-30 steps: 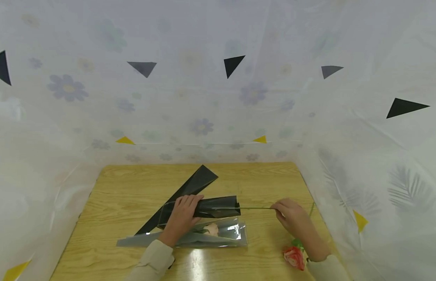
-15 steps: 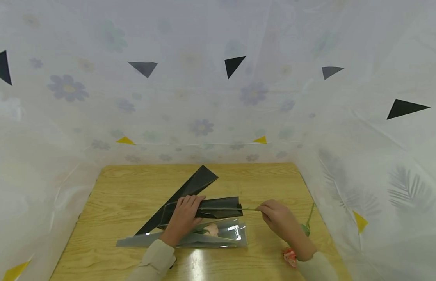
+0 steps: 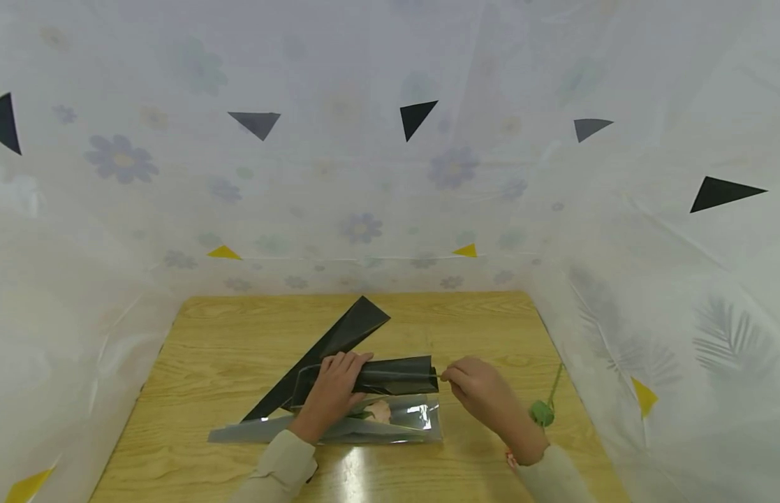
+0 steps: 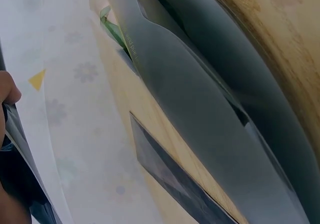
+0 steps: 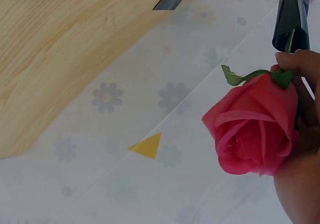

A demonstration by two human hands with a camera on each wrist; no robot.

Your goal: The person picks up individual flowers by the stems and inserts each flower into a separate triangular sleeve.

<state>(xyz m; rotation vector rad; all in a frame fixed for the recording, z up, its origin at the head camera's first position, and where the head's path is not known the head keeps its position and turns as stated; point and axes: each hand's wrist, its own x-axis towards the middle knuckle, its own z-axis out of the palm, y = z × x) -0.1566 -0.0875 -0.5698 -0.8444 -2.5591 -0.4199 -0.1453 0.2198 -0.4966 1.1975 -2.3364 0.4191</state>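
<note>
My left hand (image 3: 333,395) grips a black flower sleeve (image 3: 396,374) from above, its mouth facing right. In the left wrist view, fingers (image 4: 7,88) wrap that dark sleeve at the left edge. At the mouth, my right hand (image 3: 480,391) pinches the stem of a red rose (image 5: 255,129), close below the bloom. The stem (image 5: 289,41) runs into the sleeve. From the head view the held bloom is hidden by the hand. Just in front of the left hand lies a grey-clear sleeve (image 3: 415,419) holding a pale rose (image 3: 380,411).
Another black sleeve (image 3: 358,321) lies flat and diagonal behind the left hand. At the table's right side lies a second rose, its green leaf (image 3: 542,413) showing and its pink bloom (image 3: 511,459) mostly behind the right forearm. Patterned white sheeting (image 3: 364,175) surrounds the wooden table (image 3: 239,321).
My right hand has moved left to the sleeve mouth, sliding the rose stem further in, so less stem shows. The left hand and sleeve shift slightly right. The right forearm now covers more of the loose rose.
</note>
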